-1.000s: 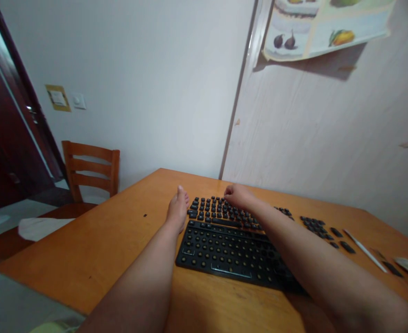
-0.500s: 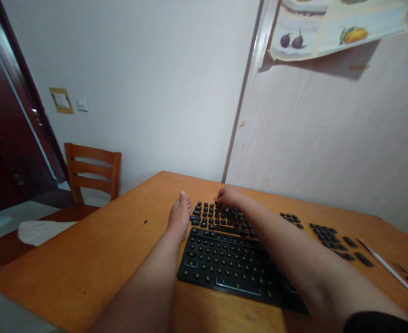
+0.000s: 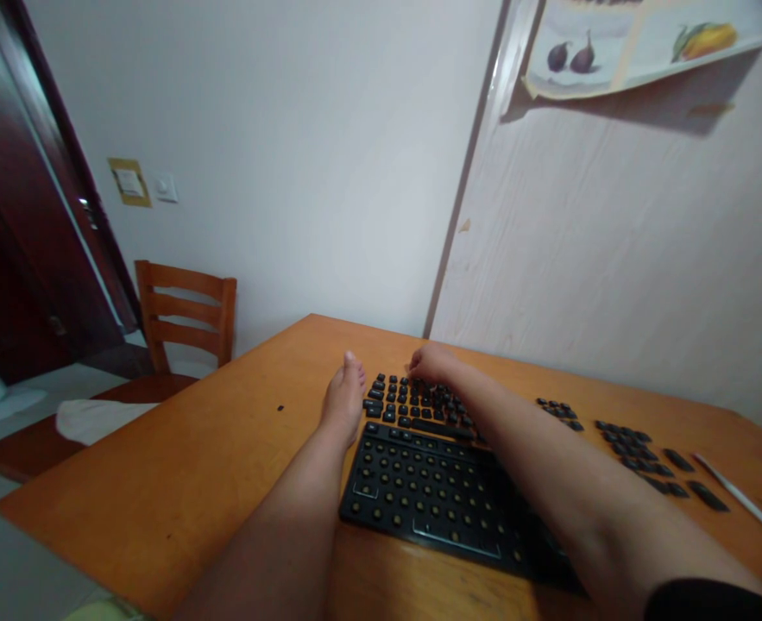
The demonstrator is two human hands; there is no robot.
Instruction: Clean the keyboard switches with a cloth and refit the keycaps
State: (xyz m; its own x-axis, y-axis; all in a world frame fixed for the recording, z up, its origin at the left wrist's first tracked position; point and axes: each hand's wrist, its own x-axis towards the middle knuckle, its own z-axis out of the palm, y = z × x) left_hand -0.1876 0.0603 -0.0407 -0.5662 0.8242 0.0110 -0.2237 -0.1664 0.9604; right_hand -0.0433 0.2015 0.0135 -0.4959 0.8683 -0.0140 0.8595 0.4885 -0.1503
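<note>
A black keyboard base [image 3: 419, 483] with its keycaps off lies before me, rows of key posts bare. Just behind it several loose black keycaps [image 3: 390, 401] are laid out in keyboard rows, with the long space bar [image 3: 442, 429] nearest the base. On its edge at the left end of these rows stands my left hand [image 3: 343, 398], thumb up and apart from the loosely bent fingers, nothing seen in it. My right hand [image 3: 433, 364] reaches over the base to the back row. Its fingers are pinched together at a keycap there, mostly hidden by the hand.
More keycaps lie in groups at the right, a small cluster [image 3: 558, 412] and a larger block [image 3: 632, 444]. Beyond them is a thin white stick [image 3: 743, 500]. One tiny black piece [image 3: 280, 408] lies left on the wooden table [image 3: 244, 483]. A chair [image 3: 186, 310] stands at the left.
The whole view has shifted, so the scene sits slightly farther right. Both hands keep nearly the same places by the keycaps; the right fingers stay at the back row.
</note>
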